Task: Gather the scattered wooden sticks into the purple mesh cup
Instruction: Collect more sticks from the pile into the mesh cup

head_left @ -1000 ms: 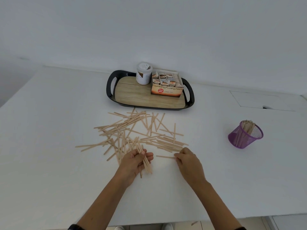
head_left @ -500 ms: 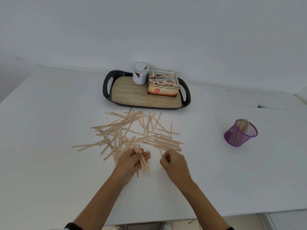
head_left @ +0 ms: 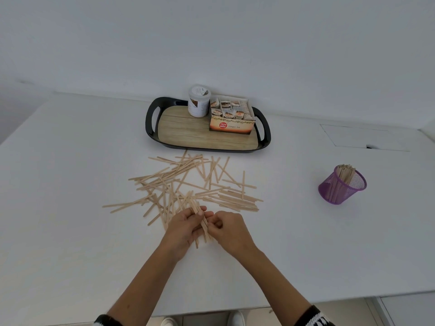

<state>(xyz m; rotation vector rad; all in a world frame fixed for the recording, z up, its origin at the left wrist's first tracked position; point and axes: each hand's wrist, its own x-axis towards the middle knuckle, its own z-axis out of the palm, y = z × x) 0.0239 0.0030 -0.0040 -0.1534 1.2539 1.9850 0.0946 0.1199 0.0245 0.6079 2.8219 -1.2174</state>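
Both hands meet near the table's (head_left: 70, 231) front edge, left hand (head_left: 186, 228) gripping a bundle of sticks (head_left: 203, 222) pointing front-to-back, right hand (head_left: 229, 230) pinching it too; purple mesh cup (head_left: 341, 187) sits toward the right edge, so right's closer, I'd say.

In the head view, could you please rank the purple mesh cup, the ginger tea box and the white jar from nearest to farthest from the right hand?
Measured from the right hand:
1. Ginger tea box, on the right part of the tray, beyond the stick pile.
2. White jar, at the tray's back, left of the box.
3. Purple mesh cup, off to the right, holding sticks.
The first two are fairly close; the box looks slightly nearer.
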